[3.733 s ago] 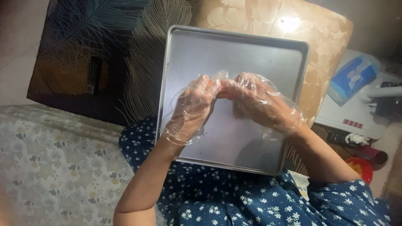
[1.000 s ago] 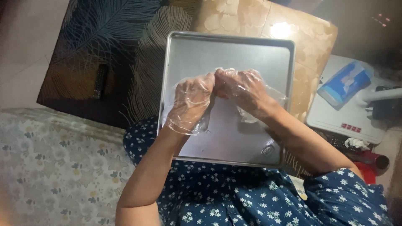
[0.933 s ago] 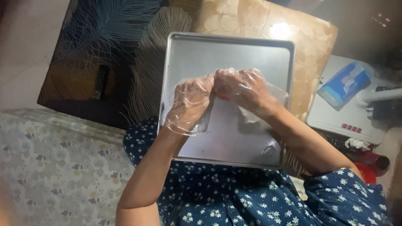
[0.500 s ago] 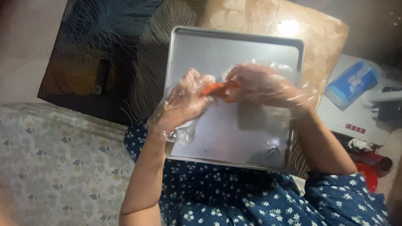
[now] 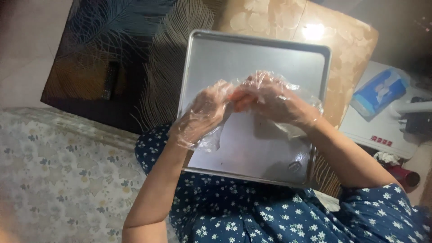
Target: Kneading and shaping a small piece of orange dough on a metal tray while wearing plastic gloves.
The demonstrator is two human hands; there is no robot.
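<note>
the left hand [image 5: 202, 112] and right hand [image 5: 270, 96], both in loose clear gloves, meet fingertip to fingertip above the metal tray [image 5: 256, 54], pinching a small orange piece [image 5: 238, 96] lying crosswise between them.

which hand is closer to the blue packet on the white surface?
Right. The right hand hovers over the tray, nearer the blue packet; the left hand sits farther left.
</note>
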